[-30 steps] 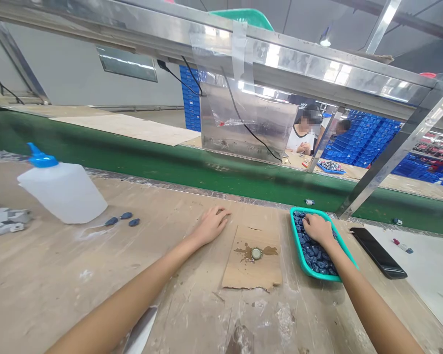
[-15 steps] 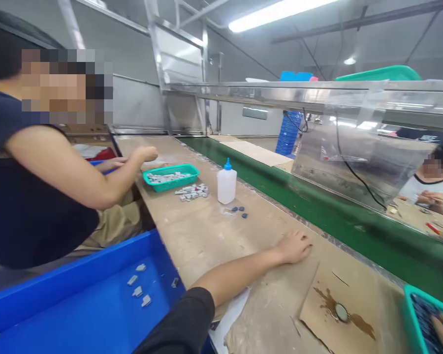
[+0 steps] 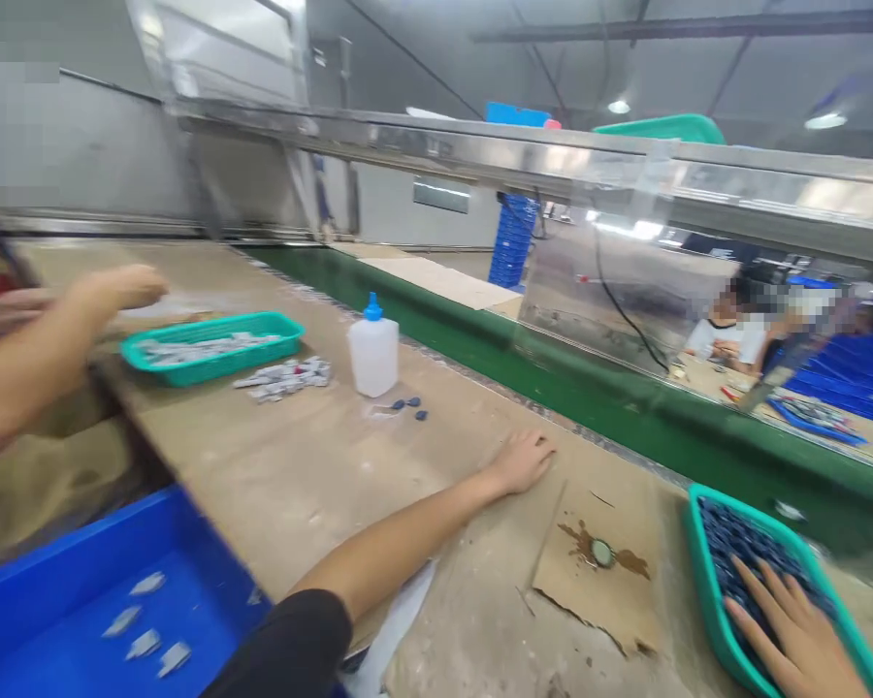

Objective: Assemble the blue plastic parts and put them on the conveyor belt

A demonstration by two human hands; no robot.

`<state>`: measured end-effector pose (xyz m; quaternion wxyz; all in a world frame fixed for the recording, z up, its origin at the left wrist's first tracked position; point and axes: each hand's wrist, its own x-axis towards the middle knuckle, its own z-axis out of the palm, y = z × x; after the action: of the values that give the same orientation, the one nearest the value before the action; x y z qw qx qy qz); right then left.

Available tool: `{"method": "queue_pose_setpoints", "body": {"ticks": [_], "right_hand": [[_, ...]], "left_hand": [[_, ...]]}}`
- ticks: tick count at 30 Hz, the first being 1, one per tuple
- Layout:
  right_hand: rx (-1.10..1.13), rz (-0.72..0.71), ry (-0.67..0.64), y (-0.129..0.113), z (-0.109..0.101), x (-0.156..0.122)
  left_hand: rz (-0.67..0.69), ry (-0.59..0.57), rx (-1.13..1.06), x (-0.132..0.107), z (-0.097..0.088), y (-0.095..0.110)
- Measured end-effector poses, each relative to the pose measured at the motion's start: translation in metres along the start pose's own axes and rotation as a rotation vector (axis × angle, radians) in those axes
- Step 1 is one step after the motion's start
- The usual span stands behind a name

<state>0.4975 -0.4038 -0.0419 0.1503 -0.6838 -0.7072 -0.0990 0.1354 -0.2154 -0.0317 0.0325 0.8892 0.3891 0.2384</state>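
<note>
My left hand (image 3: 524,460) rests on the brown tabletop near its far edge, fingers loosely bent, with no object visible in it. Spread wide, the fingers of my right hand (image 3: 790,625) lie on a heap of small dark blue pieces (image 3: 746,538) in a green basket (image 3: 707,591). Between the hands, a small round cap-like dish (image 3: 602,554) sits on a brown-stained cardboard sheet (image 3: 578,601). Beyond my left hand stands a white squeeze bottle (image 3: 374,359) with a blue tip, and a few dark blue pieces (image 3: 408,403) lie beside it.
A green basket of grey parts (image 3: 210,364) and a loose pile of grey parts (image 3: 287,378) are at the left, near a co-worker's arm (image 3: 58,339). A blue bin (image 3: 58,620) holds several grey parts. Along the table runs a green strip (image 3: 472,339) below a metal shelf (image 3: 407,145).
The view has swung right, bringing the right-hand basket further into sight. My right hand now shows with fingers spread over the dark pieces. My left hand stays on the tabletop.
</note>
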Motion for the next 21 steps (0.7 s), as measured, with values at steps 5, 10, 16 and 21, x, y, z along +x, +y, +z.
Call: {"method": "queue_pose_setpoints", "body": {"ticks": [5,10,16,21], "right_hand": [[-0.08,0.203,-0.092,-0.02,-0.013,0.035],[-0.131,0.202,-0.09,-0.033,-0.016,0.064],[-0.109,0.141,0.094,-0.021,-0.045,0.053],[-0.04,0.245,0.006,0.009,-0.067,0.002]], "left_hand": [[-0.002,-0.009,-0.03,0.004,-0.001,-0.004],[0.002,-0.033,-0.044,0.004,-0.004,-0.002],[-0.005,-0.05,-0.062,0.004,-0.005,-0.002],[-0.004,-0.056,-0.04,0.005,-0.001,-0.004]]}}
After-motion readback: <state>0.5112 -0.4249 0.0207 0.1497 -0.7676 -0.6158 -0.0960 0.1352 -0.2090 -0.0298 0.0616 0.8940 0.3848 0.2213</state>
